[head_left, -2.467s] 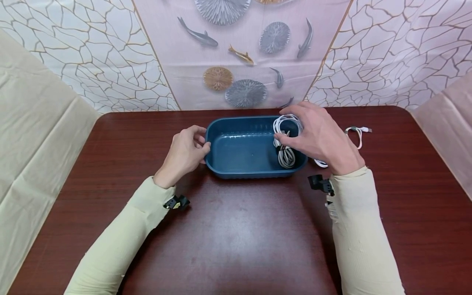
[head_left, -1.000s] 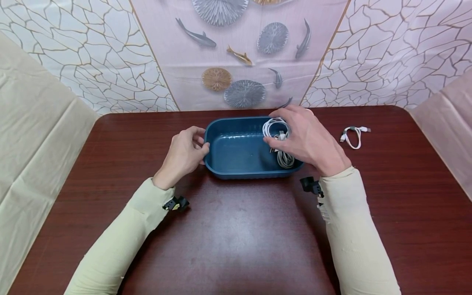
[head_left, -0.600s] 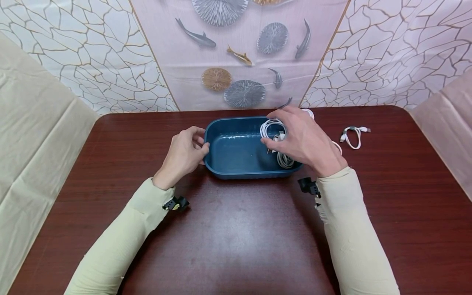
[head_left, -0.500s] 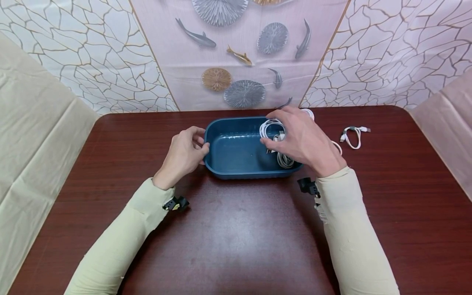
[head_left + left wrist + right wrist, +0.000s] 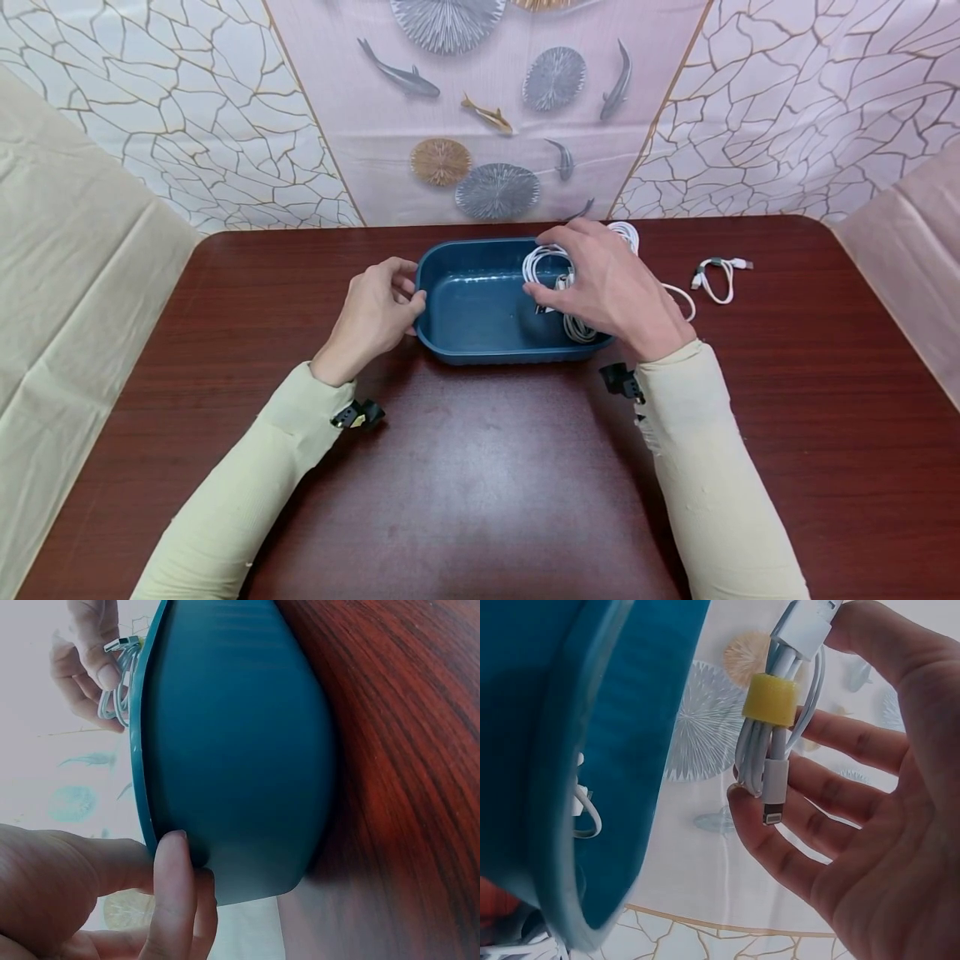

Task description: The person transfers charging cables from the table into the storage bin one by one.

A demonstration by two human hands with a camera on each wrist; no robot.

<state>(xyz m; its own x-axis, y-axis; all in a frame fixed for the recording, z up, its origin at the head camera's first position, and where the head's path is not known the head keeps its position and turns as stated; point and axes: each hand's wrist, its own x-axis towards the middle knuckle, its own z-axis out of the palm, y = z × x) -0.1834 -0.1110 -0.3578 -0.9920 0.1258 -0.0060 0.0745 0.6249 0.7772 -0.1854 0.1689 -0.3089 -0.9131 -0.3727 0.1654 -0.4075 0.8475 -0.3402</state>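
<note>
A blue oblong plastic tub (image 5: 495, 312) rests on the brown table. At its left end my left hand (image 5: 375, 312) pinches the rim, the thumb and fingertips meeting the wall in the left wrist view. My right hand (image 5: 607, 279) holds a coiled white charging cable (image 5: 536, 262) above the tub's right part. A yellow tie (image 5: 771, 699) wraps that coil, and its metal-tipped connector (image 5: 772, 814) points downward in the right wrist view. Under the right hand, a grey coiled cable (image 5: 580, 328) lies in the tub, partly covered.
A short white cable (image 5: 727, 283) lies on the table (image 5: 480, 483) to the right. Another white coil (image 5: 627, 235) shows behind the right hand, and a white cable loop (image 5: 684, 302) shows beside its wrist. A patterned cloth (image 5: 487, 108) stands behind the table.
My right hand has moved left with the white charging cable, farther over the tub. White cables behind it have come into view. The left hand stays on the tub's rim.
</note>
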